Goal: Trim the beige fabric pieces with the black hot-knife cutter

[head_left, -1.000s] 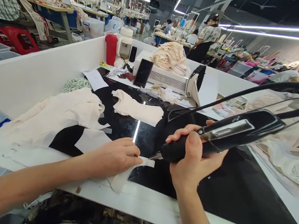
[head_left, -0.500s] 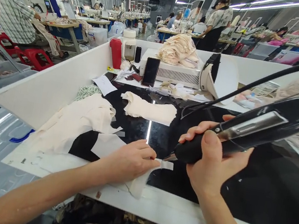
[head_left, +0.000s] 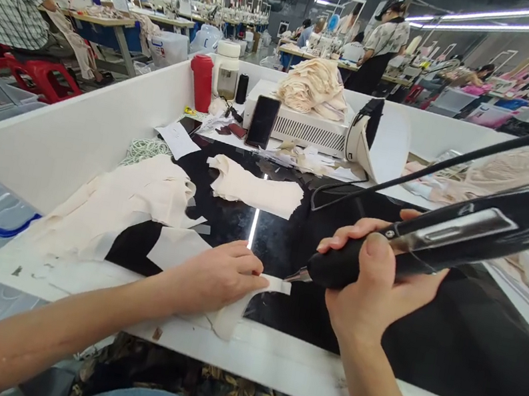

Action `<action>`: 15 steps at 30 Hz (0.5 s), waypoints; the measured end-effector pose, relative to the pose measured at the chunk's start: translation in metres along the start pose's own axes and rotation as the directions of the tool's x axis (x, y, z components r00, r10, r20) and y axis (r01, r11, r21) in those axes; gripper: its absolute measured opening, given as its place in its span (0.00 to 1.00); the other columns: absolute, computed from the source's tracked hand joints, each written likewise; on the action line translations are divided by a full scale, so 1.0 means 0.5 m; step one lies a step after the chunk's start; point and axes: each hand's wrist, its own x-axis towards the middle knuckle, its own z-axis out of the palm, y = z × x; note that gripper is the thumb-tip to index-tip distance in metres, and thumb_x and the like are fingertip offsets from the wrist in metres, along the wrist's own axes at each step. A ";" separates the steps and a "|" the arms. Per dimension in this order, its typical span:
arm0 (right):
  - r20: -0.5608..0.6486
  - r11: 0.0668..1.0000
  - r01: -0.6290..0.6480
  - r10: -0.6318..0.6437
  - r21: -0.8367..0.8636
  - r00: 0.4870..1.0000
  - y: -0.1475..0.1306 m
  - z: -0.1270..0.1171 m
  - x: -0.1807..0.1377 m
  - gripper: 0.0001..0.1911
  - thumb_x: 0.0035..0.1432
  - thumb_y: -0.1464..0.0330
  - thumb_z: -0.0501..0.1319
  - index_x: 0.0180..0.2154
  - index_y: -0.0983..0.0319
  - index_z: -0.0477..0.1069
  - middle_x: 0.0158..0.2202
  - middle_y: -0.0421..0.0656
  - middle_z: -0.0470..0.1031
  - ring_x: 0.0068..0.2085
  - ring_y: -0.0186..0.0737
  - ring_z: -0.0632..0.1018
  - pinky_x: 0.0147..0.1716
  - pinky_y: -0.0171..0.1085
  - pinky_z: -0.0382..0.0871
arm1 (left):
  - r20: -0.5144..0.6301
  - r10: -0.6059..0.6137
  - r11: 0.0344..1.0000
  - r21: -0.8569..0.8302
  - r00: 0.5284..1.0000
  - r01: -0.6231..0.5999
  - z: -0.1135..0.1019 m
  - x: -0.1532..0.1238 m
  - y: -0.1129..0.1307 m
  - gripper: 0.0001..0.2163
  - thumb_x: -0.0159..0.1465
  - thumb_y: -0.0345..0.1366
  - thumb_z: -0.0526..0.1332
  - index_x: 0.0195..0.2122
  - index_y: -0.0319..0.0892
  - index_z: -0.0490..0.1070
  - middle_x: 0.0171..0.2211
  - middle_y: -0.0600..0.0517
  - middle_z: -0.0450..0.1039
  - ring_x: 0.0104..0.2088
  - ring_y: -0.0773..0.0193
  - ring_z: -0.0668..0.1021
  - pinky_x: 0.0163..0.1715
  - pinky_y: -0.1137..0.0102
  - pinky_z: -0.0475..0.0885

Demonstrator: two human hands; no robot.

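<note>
My left hand (head_left: 215,276) lies on a narrow cream fabric strip (head_left: 247,303), fingers pressed together and pinning it to the glossy black worktop (head_left: 424,333). My right hand (head_left: 373,290) is wrapped round a black corded hand tool (head_left: 440,241). The tool's metal tip (head_left: 296,275) points left and touches the free end of the strip, just right of my left fingertips. The tool's cable (head_left: 452,165) arches up to the right.
A pile of cream fabric pieces (head_left: 125,208) lies left, another piece (head_left: 256,190) behind. At the back stand a white box (head_left: 300,133) bearing folded fabric, a phone (head_left: 262,122), a red bottle (head_left: 201,83). White walls (head_left: 77,133) border the bench. Other people work at far tables.
The view shifted slightly. Both hands stay in the same hold, and the tool tip remains at the strip's end.
</note>
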 end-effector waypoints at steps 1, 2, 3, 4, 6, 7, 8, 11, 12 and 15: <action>0.004 1.000 0.000 0.000 -0.009 1.000 0.001 -0.001 -0.001 0.27 0.54 0.61 0.82 0.49 0.53 0.73 0.30 0.30 0.81 0.22 0.36 0.77 0.20 0.38 0.76 | -0.005 -0.001 1.000 0.000 1.000 0.001 0.000 0.000 0.000 0.10 0.81 0.25 0.62 0.56 0.39 0.81 0.47 0.46 0.81 0.48 0.57 0.82 0.63 0.59 0.78; 0.009 1.000 0.004 -0.004 -0.015 1.000 0.003 -0.002 -0.002 0.26 0.55 0.61 0.82 0.49 0.53 0.73 0.31 0.30 0.81 0.22 0.36 0.77 0.20 0.38 0.76 | -0.008 -0.001 1.000 0.002 1.000 0.001 0.000 -0.001 0.000 0.10 0.81 0.25 0.62 0.56 0.39 0.81 0.47 0.47 0.81 0.48 0.57 0.82 0.63 0.59 0.78; 0.017 1.000 0.011 -0.011 -0.020 1.000 0.004 -0.003 -0.002 0.26 0.55 0.61 0.82 0.50 0.52 0.73 0.31 0.30 0.81 0.22 0.35 0.77 0.21 0.38 0.77 | -0.010 -0.003 1.000 0.005 1.000 0.003 0.000 -0.001 0.000 0.10 0.80 0.25 0.62 0.57 0.39 0.81 0.47 0.47 0.81 0.48 0.57 0.81 0.62 0.59 0.79; 0.026 1.000 0.017 -0.016 -0.023 1.000 0.004 -0.003 -0.002 0.25 0.56 0.61 0.81 0.49 0.52 0.72 0.31 0.30 0.81 0.22 0.35 0.77 0.21 0.38 0.77 | -0.008 -0.004 1.000 0.009 1.000 0.004 -0.001 -0.001 0.000 0.10 0.80 0.25 0.62 0.57 0.39 0.81 0.47 0.47 0.81 0.48 0.57 0.81 0.62 0.59 0.79; 0.041 0.999 0.012 -0.011 -0.030 0.999 0.003 -0.001 -0.001 0.23 0.57 0.62 0.80 0.48 0.52 0.72 0.32 0.29 0.80 0.22 0.35 0.77 0.22 0.38 0.77 | 0.000 -0.002 1.000 0.016 1.000 0.002 -0.001 0.000 -0.001 0.10 0.81 0.25 0.62 0.56 0.39 0.81 0.46 0.47 0.81 0.49 0.57 0.81 0.61 0.59 0.79; 0.043 0.999 0.003 -0.001 -0.032 0.999 0.001 0.000 0.000 0.23 0.57 0.62 0.80 0.48 0.52 0.71 0.32 0.29 0.80 0.22 0.35 0.77 0.22 0.38 0.77 | 0.006 -0.001 1.000 0.018 1.000 0.001 -0.002 0.001 -0.001 0.10 0.81 0.25 0.62 0.56 0.40 0.81 0.46 0.47 0.81 0.49 0.57 0.81 0.61 0.59 0.79; 0.036 1.000 -0.007 0.008 -0.028 0.999 -0.002 0.002 0.000 0.23 0.56 0.63 0.79 0.48 0.52 0.71 0.31 0.29 0.80 0.22 0.35 0.77 0.21 0.38 0.77 | 0.009 -0.001 1.000 0.019 1.000 0.001 -0.002 0.001 -0.001 0.10 0.81 0.25 0.61 0.56 0.40 0.81 0.46 0.47 0.81 0.49 0.57 0.81 0.61 0.59 0.79; -0.002 0.999 -0.041 0.041 0.008 0.999 -0.015 0.010 -0.001 0.23 0.53 0.65 0.78 0.46 0.52 0.72 0.29 0.29 0.80 0.21 0.36 0.76 0.19 0.37 0.75 | 0.010 -0.001 1.000 0.024 1.000 0.001 -0.003 0.003 -0.002 0.10 0.83 0.26 0.59 0.56 0.39 0.81 0.47 0.46 0.82 0.49 0.57 0.82 0.63 0.58 0.79; -0.010 0.999 -0.050 0.050 0.020 0.999 -0.020 0.012 -0.003 0.22 0.53 0.65 0.78 0.46 0.52 0.72 0.29 0.30 0.80 0.21 0.36 0.76 0.19 0.36 0.74 | 0.017 0.000 1.000 0.029 1.000 0.000 -0.003 0.003 -0.002 0.10 0.83 0.27 0.59 0.56 0.39 0.82 0.48 0.46 0.82 0.50 0.57 0.82 0.63 0.58 0.79; 0.008 0.996 -0.076 0.076 0.035 0.997 -0.030 0.017 -0.014 0.23 0.51 0.65 0.80 0.45 0.52 0.72 0.28 0.29 0.79 0.21 0.36 0.76 0.18 0.37 0.74 | 0.048 0.003 0.999 0.038 0.999 -0.005 -0.005 0.005 -0.001 0.11 0.82 0.26 0.60 0.57 0.39 0.81 0.49 0.46 0.82 0.50 0.57 0.81 0.63 0.57 0.79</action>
